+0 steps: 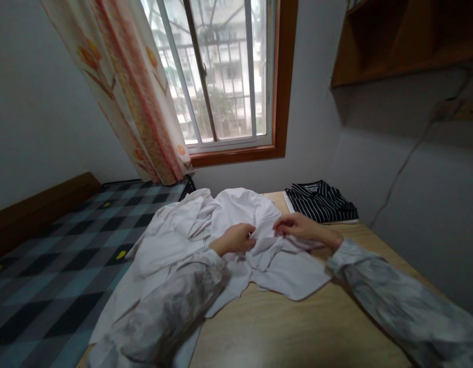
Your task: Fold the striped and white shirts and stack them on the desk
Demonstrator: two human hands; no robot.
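Note:
A crumpled white shirt (pixel 293 276) lies loosely spread on a light wooden table in front of me. My left hand (pixel 236 239) is closed on a fold in the middle of it, with the fingertips partly hidden by the cloth. Just to the right, my right hand (pixel 300 227) has curled fingers that pinch the same shirt near its upper right part. A short stretch of cloth lies between the two hands. More white clothing (pixel 163 243) is heaped on the left and hangs over the table's left side; where one piece ends and another starts is hard to see.
Black-and-white striped folded clothing (pixel 321 201) rests at the table's (pixel 298 332) far right corner. On the left is a bed with a checked cover (pixel 68 260). A floral curtain (pixel 133 92) hangs by the window (pixel 225 71). A wooden shelf (pixel 393 71) juts from the right wall.

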